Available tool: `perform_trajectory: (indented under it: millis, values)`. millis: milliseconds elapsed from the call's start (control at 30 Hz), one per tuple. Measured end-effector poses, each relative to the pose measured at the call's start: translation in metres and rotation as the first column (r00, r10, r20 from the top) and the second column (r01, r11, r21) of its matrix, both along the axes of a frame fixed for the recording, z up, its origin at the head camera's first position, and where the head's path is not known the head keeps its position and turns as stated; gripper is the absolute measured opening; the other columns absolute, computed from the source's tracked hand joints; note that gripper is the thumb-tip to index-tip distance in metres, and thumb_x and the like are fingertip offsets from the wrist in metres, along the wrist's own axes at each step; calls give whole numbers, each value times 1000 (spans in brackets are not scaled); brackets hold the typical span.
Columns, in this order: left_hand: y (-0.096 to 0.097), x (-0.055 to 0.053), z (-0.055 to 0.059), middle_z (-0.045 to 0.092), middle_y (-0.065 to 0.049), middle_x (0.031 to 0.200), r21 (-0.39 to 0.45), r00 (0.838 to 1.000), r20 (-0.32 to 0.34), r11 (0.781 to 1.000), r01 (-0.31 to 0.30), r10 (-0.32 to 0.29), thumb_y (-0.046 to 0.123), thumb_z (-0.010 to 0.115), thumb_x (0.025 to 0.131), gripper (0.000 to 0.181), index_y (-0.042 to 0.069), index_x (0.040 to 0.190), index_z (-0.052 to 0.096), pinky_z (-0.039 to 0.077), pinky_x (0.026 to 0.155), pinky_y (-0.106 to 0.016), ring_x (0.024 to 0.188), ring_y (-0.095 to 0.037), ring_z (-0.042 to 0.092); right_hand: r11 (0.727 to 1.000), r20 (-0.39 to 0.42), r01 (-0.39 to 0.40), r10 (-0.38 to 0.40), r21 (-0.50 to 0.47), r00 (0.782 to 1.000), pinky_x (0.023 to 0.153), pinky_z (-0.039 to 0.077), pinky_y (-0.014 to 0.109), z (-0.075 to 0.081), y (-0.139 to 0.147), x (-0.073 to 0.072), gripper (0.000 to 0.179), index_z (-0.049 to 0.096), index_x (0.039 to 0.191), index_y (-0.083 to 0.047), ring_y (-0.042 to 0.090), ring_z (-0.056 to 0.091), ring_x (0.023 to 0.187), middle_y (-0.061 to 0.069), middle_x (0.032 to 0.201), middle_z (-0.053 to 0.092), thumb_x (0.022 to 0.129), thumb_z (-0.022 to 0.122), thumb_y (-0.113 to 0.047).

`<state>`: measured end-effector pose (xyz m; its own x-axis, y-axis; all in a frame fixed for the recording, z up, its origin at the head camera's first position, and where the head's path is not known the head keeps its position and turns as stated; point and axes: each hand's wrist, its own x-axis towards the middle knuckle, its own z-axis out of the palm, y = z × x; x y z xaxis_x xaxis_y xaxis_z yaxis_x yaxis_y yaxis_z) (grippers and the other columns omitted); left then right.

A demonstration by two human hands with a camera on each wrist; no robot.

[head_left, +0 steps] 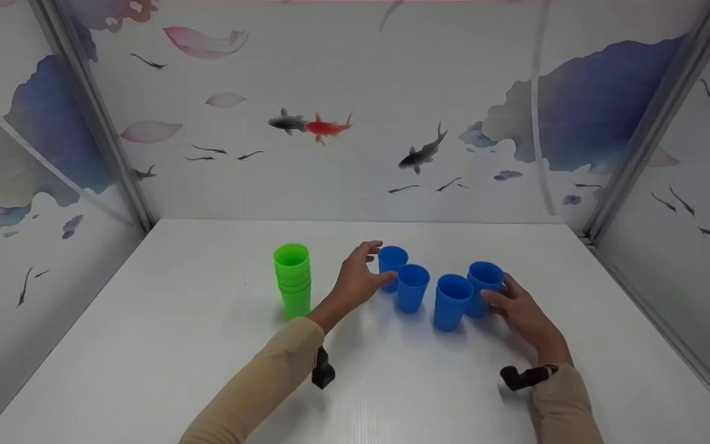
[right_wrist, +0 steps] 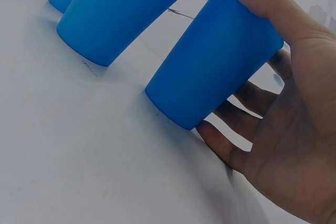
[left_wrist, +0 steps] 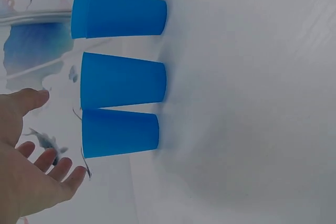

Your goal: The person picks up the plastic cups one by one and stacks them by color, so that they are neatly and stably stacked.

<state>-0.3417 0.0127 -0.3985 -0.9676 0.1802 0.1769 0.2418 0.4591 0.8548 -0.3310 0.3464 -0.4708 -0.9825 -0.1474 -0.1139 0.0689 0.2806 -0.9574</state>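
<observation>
Several blue plastic cups stand upright in a loose row on the white table. At the right end my right hand (head_left: 524,314) holds a blue cup (right_wrist: 210,56), thumb near its rim and fingers round the far side. Left of it stands another blue cup (head_left: 452,302), with a second rim line just under its top. Two more blue cups, the nearer one (head_left: 412,290) and the farther one (head_left: 392,259), stand close together. My left hand (head_left: 361,274) is beside them, thumb and fingers spread apart, with nothing gripped; its fingertips are near the farther cup's rim.
A stack of nested green cups (head_left: 295,290) stands on the table (head_left: 207,370), left of my left forearm. White panels (head_left: 342,74) printed with fish and petals enclose the back and sides. Dark wrist cameras (head_left: 323,370) stick out below both hands.
</observation>
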Motion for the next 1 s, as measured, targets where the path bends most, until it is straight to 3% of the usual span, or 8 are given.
perform_trajectory:
  millis: [400, 667, 1000]
  values:
    - [8, -11, -21, 50, -11, 150, -9, 997, 56, 998, -59, 60, 17, 71, 94, 63, 11, 149, 42, 47, 111, -45, 138, -30, 50, 1000, 12, 9, -9, 0, 1000, 124, 20, 57, 0, 1, -1, 106, -8, 161, -18, 41, 8, 156, 17, 170, 1, 93, 64, -54]
    - [15, -22, -28, 47, -13, 152, -5, 988, 105, 993, -115, 115, 19, 71, 93, 71, 12, 153, 34, 46, 113, -45, 139, -31, 50, 1000, 7, 9, -9, -9, 1000, 124, 21, 58, -1, 1, 0, 103, -6, 162, -19, 41, 10, 156, 16, 170, 3, 94, 63, -53]
    - [20, -27, -33, 45, -17, 152, 29, 991, 87, 994, -108, 105, 11, 68, 92, 72, 5, 153, 31, 42, 116, -47, 142, -34, 45, 1000, -17, -1, 1, -13, 1000, 124, 23, 57, -2, -1, 0, 101, -4, 162, -18, 41, 10, 156, 17, 170, 5, 95, 64, -51]
